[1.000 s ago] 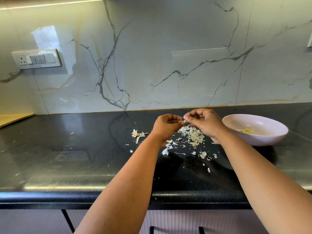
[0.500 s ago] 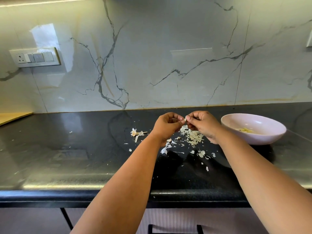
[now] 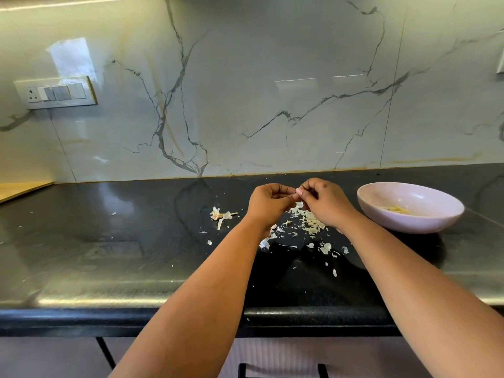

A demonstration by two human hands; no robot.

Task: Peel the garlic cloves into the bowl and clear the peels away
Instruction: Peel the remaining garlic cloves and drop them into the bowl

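Observation:
My left hand (image 3: 268, 201) and my right hand (image 3: 324, 201) meet above the black counter, fingertips together. Both pinch one small garlic clove (image 3: 297, 191), mostly hidden by the fingers. Under the hands lies a heap of white garlic peels (image 3: 308, 219), with loose flakes scattered toward the counter's front. The pale pink bowl (image 3: 436, 214) stands just right of my right hand, with peeled yellowish cloves (image 3: 396, 209) inside.
A garlic stem with papery skin (image 3: 221, 215) lies left of the hands. The marble backsplash rises behind, with a switch panel (image 3: 56, 92) at upper left. A wooden surface (image 3: 21, 188) adjoins the counter's far left. Drawer fronts with a handle (image 3: 281, 368) sit below the edge.
Both hands have stayed at the same spot above the peel heap. The fingertips have closed in slightly on the clove between them.

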